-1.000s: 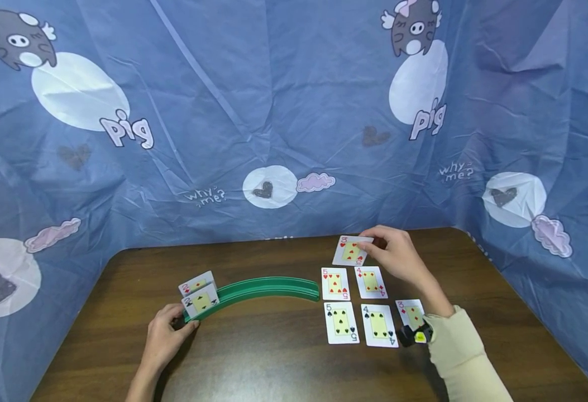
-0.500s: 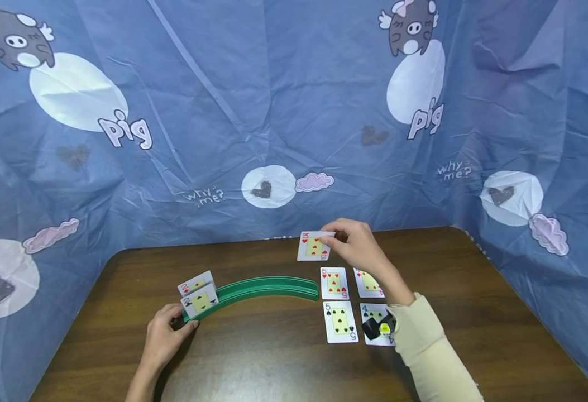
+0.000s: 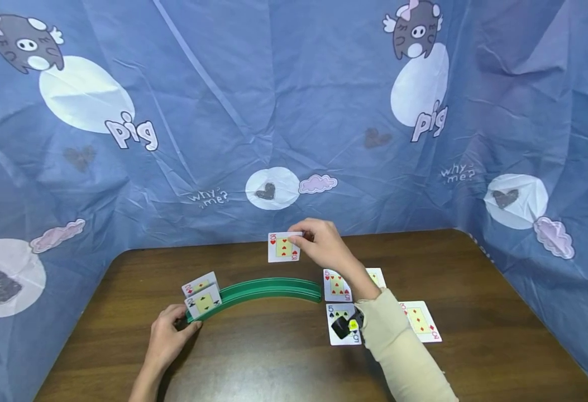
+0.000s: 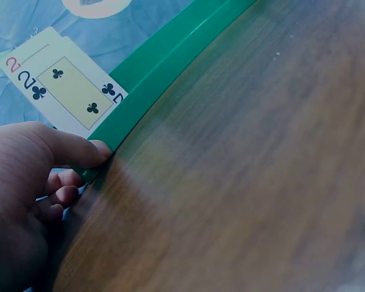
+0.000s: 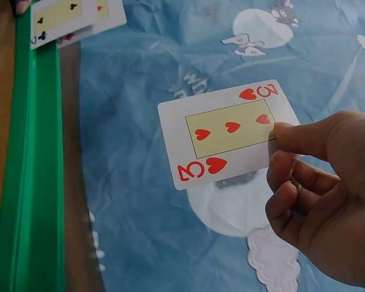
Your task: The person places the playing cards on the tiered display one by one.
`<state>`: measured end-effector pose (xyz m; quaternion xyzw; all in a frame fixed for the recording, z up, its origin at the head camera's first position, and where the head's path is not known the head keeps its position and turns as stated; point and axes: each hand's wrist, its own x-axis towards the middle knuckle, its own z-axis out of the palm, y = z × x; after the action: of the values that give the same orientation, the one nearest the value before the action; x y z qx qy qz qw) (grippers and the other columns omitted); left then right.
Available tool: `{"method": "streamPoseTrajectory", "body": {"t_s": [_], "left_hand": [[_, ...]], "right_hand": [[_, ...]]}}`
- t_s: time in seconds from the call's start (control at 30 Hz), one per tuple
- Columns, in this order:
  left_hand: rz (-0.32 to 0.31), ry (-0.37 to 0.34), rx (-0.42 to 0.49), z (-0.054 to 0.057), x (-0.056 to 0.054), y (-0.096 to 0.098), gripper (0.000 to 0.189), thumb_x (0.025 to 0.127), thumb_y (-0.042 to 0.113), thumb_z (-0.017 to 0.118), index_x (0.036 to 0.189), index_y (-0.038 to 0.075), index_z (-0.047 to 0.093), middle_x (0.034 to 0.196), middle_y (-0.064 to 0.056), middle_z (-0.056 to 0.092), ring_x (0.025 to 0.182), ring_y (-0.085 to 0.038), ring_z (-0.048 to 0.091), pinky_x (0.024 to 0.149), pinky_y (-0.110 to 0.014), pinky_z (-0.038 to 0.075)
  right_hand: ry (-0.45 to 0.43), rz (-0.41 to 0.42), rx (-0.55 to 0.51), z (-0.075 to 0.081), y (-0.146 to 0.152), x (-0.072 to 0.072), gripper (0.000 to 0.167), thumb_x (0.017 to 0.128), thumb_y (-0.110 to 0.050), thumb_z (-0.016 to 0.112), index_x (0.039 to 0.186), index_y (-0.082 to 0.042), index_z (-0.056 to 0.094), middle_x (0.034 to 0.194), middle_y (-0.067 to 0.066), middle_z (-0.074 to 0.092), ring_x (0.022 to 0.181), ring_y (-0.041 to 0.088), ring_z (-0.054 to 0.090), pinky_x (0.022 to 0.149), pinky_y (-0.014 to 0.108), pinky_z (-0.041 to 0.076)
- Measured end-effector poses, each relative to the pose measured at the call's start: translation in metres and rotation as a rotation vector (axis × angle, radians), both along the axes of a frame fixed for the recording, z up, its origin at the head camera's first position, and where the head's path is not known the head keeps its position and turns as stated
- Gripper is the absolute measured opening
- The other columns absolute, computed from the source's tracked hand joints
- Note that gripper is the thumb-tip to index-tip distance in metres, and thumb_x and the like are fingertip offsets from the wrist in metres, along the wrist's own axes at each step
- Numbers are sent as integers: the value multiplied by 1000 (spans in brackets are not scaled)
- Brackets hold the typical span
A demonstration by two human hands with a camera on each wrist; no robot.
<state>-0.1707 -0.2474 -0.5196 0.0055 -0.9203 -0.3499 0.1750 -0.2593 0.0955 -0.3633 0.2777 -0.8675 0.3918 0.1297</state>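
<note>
My right hand [image 3: 326,245] pinches a three of hearts playing card [image 5: 231,128] by one edge, thumb on its face. In the head view the card is raised beyond the curved green card holder [image 3: 268,287]. At the holder's left end my left hand [image 3: 168,332] grips it, thumb [image 4: 97,151] on the near side and other fingers partly hidden behind. Two cards stand in the holder by this hand: a two of clubs [image 4: 76,91] in front and a two of diamonds [image 3: 199,283] behind, partly covered.
On the brown table [image 3: 273,357] at the right lie a five of hearts [image 3: 333,285], a five of spades [image 3: 335,333], a partly hidden diamond card [image 3: 376,276] and a three of diamonds [image 3: 420,321]. My right forearm crosses above them. A blue patterned cloth [image 3: 283,111] hangs behind the table.
My right hand has carried the three of hearts leftward from above the laid-out cards to beyond the holder. The left hand, holder and standing cards keep their places.
</note>
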Motion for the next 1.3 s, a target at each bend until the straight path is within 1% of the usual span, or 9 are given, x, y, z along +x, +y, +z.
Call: {"method": "streamPoseTrajectory", "body": {"t_s": [0.27,0.4,0.53,0.7,0.87,0.93,1.13,1.23,1.3], "left_hand": [[2,-4,3,0,0,0,27,72,4,83,98,1,75,102,-14,72,93,-22,58,78,-31,44],[2,-4,7,0,0,0,26,72,4,83,97,1,75,102,-14,72,94,-23,59,79,-32,44],[6,-12,10,1,0,0,25,72,4,83,96,1,75,102,-14,72,94,-23,58,79,-31,44],[5,-24,14,1,0,0,25,73,4,83,96,1,74,103,-15,72,95,-25,59,79,-32,44],[4,-23,10,1,-1,1,24,72,4,83,95,1,74,103,-15,72,94,-25,59,78,-31,44],[4,-37,14,1,-1,1,25,73,4,83,96,0,74,104,-16,71,95,-25,60,78,-32,44],[9,-128,38,4,0,0,29,77,6,80,104,-2,73,112,-20,69,103,-31,60,85,-40,44],[9,-134,40,4,0,0,30,78,6,80,105,-2,73,112,-20,69,103,-32,59,86,-42,44],[7,-120,34,3,0,0,30,77,6,80,105,-2,73,111,-20,69,102,-31,59,85,-41,44]], "right_hand": [[-45,30,16,-7,-30,-2,14,92,-13,69,102,-7,77,95,7,74,71,8,53,66,20,42],[-56,67,17,-12,-43,-4,15,93,-13,69,103,-6,77,96,7,73,73,8,53,67,19,42],[-65,110,21,-18,-54,-4,15,94,-13,68,103,-6,76,96,8,74,76,9,56,70,19,44],[-65,139,20,-27,-67,-6,14,93,-11,68,103,-5,76,98,10,75,82,13,63,74,21,49],[-81,151,34,-34,-78,-8,14,93,-10,67,103,-5,76,99,10,75,82,13,63,74,18,46],[-98,157,39,-36,-82,-8,15,94,-11,66,104,-5,76,98,10,75,81,13,61,73,19,45],[-127,158,57,-44,-87,-10,16,95,-13,65,106,-6,76,99,9,74,82,12,60,73,19,44],[-128,158,57,-49,-90,-10,16,95,-13,65,105,-7,76,99,9,74,81,12,60,73,19,45],[-127,157,55,-51,-91,-11,15,95,-13,65,105,-7,76,98,9,74,80,12,61,73,19,45]]}}
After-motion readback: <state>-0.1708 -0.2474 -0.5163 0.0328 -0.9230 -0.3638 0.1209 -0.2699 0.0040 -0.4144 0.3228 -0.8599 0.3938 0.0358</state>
